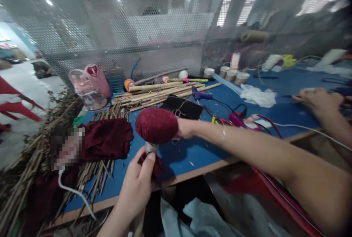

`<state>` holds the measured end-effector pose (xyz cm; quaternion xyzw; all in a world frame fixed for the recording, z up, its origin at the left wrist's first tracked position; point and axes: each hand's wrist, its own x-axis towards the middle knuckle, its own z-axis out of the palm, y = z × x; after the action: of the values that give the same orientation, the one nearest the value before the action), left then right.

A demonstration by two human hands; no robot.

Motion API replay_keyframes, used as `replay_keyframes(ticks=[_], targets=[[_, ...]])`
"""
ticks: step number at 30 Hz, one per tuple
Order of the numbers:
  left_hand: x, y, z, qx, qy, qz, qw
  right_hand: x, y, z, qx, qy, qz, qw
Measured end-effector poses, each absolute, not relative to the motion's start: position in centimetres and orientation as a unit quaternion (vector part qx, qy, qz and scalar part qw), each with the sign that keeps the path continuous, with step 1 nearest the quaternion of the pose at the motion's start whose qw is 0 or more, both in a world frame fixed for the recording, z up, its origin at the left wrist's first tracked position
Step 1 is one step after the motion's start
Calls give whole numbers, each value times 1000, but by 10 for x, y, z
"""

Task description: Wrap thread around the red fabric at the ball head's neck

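Hands both grip the maroon cloth ball [156,125] above the near edge of the blue counter [192,154]: I see my left hand [139,185] pinched shut on its gathered neck below, and my right hand [184,129] closed against its side. Bamboo sticks [162,93] lie well beyond it.

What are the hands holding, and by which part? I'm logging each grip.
A maroon cloth-covered ball: left hand pinches its gathered neck below; right hand steadies its side.
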<state>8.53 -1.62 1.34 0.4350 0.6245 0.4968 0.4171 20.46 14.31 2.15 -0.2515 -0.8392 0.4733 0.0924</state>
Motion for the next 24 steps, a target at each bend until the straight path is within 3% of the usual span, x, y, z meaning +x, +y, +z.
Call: replay_keyframes(ticks=[3,9,15,24], targets=[[70,1,-5,363,649,500,443,212,127,7,-200,-883,408,114],[72,9,-22,352,599,476,539,228,105,27,-33,-994,63,77],[74,1,-10,286,542,477,630,233,108,56,-8,-998,-17,59],[81,7,2,516,581,414,473,226,113,73,42,-985,-144,84]])
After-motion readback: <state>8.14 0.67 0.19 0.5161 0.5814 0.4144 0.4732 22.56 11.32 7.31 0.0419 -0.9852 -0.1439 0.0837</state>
